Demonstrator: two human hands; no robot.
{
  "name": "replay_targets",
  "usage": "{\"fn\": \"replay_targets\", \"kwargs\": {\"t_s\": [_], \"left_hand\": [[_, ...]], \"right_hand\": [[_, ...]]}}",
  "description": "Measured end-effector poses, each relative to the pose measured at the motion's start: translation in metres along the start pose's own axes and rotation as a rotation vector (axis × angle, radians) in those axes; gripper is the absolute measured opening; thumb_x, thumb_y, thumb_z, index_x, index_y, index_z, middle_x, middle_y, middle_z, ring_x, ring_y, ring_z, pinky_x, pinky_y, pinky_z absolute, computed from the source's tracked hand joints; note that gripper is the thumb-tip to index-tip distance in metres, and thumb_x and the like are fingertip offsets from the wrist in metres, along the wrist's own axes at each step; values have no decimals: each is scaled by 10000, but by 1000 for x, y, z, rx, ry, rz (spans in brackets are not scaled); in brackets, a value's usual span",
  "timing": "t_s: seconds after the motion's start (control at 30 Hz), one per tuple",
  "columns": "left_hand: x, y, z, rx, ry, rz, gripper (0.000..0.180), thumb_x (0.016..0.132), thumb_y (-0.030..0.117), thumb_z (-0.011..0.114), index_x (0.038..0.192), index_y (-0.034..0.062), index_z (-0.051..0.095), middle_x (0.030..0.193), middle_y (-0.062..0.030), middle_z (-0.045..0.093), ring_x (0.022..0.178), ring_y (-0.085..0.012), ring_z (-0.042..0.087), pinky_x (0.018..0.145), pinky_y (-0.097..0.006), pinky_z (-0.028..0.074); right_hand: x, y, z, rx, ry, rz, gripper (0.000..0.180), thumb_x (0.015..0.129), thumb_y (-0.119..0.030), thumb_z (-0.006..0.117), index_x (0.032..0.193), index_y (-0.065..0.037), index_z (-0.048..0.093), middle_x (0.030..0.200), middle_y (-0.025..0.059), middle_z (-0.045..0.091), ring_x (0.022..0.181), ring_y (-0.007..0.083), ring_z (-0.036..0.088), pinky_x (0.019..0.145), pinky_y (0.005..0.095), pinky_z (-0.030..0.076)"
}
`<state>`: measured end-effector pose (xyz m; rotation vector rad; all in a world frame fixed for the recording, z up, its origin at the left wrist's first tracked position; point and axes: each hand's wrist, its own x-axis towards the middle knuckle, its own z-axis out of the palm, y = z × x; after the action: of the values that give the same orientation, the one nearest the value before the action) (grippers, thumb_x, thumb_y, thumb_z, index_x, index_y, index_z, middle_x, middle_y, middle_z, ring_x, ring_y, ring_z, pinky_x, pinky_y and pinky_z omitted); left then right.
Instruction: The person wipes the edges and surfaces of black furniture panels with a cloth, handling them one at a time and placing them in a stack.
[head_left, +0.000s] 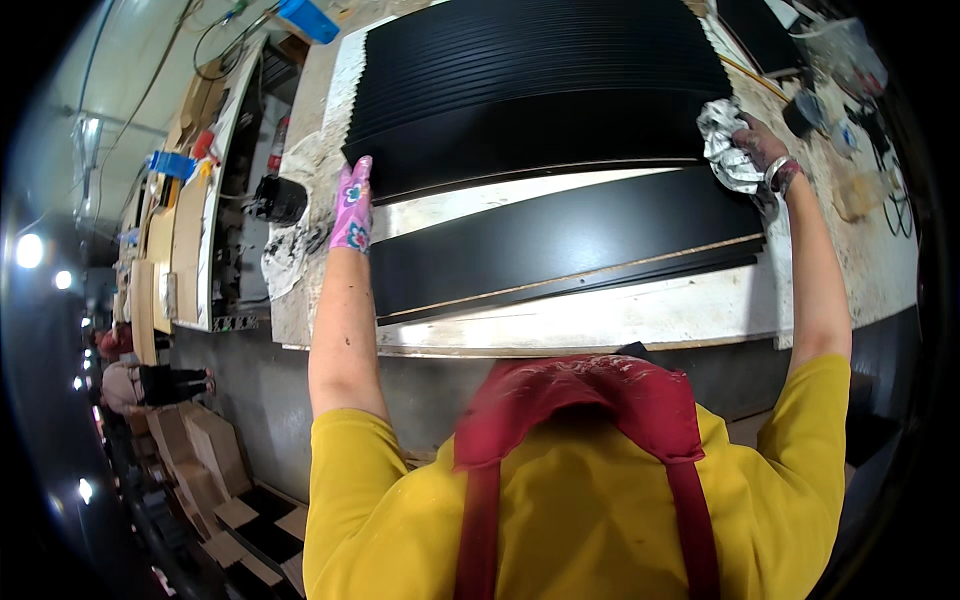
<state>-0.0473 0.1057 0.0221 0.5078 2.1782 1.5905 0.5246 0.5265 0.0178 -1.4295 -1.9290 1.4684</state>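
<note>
I stand at a white workbench and look down over my yellow shirt and red apron straps. My left hand wears a pink glove with flowers. It is flat, with the fingers held together and pointing to the far side, and it presses against the left end of the black board that lies on top of the near edge of the stack. My right hand is at the right end of the same board. Its fingers are closed around a crumpled grey-white rag, and the rag touches the right edge of the board.

This board is the nearest one of a big stack of black boards, which lie like steps and go to the far side of the bench. Nearer to me, apart from the stack, lies a second pile of long black boards, a little tilted, with a pale raw edge visible along its near side. Between the two piles I see a bare strip of the white bench.

On the far right of the bench there is a dark roll of tape. On the left there are shelves with some blue things.
</note>
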Motion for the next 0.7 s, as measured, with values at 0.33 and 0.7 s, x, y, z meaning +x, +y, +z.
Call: {"fn": "replay_targets", "kwargs": {"t_s": [0.33, 0.7], "left_hand": [[-66, 85, -14, -171, 68, 103, 750, 900, 347, 666, 1459, 12, 295, 1253, -124, 473, 1021, -201, 555, 903, -298, 495], [-170, 23, -72, 596, 11, -164, 513, 935, 310, 635, 1342, 24, 507, 1234, -144, 565, 911, -238, 599, 829, -351, 493]], "right_hand": [[-23, -26, -25, 337, 303, -310, 642, 844, -116, 606, 1432, 16, 383, 1258, 151, 581, 1032, 240, 615, 921, 322, 487], [-124, 29, -45, -128, -37, 61, 643, 785, -112, 591, 1399, 9, 442, 1249, 130, 565, 1081, 195, 550, 954, 287, 431]]}}
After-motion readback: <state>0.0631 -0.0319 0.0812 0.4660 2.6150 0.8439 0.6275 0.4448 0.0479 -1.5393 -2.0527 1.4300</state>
